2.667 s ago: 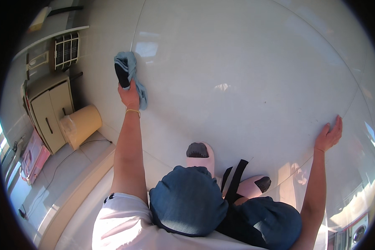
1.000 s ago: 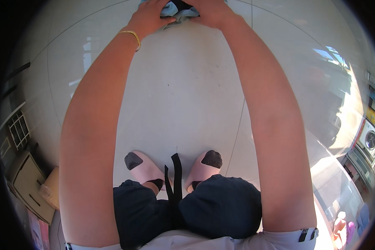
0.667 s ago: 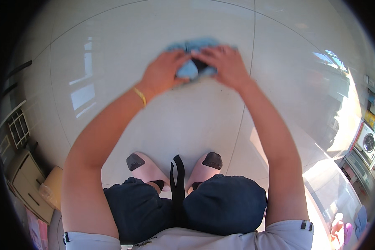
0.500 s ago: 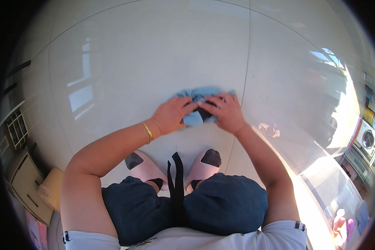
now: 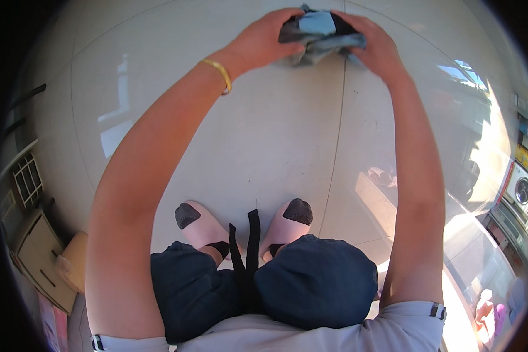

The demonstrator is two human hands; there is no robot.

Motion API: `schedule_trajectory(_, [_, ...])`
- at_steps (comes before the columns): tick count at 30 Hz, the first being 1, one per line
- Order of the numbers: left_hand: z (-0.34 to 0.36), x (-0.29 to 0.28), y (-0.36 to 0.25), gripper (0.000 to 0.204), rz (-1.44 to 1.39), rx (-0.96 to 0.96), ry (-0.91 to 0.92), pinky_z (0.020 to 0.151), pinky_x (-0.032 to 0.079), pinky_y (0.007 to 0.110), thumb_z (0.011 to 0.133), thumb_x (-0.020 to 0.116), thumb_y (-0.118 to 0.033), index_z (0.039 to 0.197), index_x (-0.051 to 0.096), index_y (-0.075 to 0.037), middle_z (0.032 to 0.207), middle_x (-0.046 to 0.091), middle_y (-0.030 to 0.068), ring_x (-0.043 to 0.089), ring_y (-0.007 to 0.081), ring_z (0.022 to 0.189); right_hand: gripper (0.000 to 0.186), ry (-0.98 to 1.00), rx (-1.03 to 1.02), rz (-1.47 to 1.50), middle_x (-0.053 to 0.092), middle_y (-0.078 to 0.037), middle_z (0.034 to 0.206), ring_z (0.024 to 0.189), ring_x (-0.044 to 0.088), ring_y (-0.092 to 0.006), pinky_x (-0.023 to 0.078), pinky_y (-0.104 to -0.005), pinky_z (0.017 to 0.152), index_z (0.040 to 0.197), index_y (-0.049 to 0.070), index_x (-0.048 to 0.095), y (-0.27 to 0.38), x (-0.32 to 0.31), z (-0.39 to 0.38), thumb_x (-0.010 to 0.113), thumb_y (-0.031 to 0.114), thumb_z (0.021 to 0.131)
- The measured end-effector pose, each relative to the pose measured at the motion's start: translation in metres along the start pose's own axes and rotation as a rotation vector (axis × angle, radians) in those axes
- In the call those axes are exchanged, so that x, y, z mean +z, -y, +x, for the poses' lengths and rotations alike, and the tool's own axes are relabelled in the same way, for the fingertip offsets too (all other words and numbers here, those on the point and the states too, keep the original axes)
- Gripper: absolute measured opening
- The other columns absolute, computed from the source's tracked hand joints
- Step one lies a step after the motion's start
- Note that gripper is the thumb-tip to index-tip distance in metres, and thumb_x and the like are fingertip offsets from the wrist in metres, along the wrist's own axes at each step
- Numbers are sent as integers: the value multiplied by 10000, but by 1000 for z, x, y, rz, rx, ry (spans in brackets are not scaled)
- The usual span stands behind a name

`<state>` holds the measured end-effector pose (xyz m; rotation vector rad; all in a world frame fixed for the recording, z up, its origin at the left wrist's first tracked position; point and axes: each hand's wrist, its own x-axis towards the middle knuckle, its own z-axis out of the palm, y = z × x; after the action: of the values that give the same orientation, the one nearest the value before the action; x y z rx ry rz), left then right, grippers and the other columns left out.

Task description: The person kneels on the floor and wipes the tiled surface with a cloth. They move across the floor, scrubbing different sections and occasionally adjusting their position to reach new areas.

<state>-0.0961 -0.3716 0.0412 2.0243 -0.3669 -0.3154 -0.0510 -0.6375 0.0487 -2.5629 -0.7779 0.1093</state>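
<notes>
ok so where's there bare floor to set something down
The specked floor between cloth and slippers, with left arm and right arm at its sides; another patch lies left of the left arm. Crowded: around the cloth, held by left hand and right hand, and lower left, where cabinet and bin sit close.

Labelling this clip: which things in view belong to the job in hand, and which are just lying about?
In use:
- Cloth, held in both hands
- Left hand
- Right hand
- Floor

Just about, untouched:
- Cabinet, left
- Yellowish bin, beside it
- White appliance, right
</notes>
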Motion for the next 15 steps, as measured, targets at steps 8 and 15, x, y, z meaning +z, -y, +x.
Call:
schedule_trajectory(8, [-32, -6, 65, 551, 51, -161, 37, 1075, 369, 390, 899, 621, -214, 1407, 410, -173, 1446, 403, 63, 389, 255, 1328, 747, 7, -26, -372, 494, -19, 1363, 1214, 478, -302, 438, -447, 970, 1345, 289, 504, -4, 61, 30, 795, 216, 661])
schedule_trajectory(15, [-91, -27, 57, 521, 12, -256, 80, 1064, 383, 400, 902, 590, -109, 1391, 422, -172, 1419, 418, 63, 422, 252, 1292, 792, -10, 233, -247, 432, 65, 1372, 1250, 389, -264, 310, -594, 974, 1278, 438, 533, 27, 87, -85, 821, 195, 582])
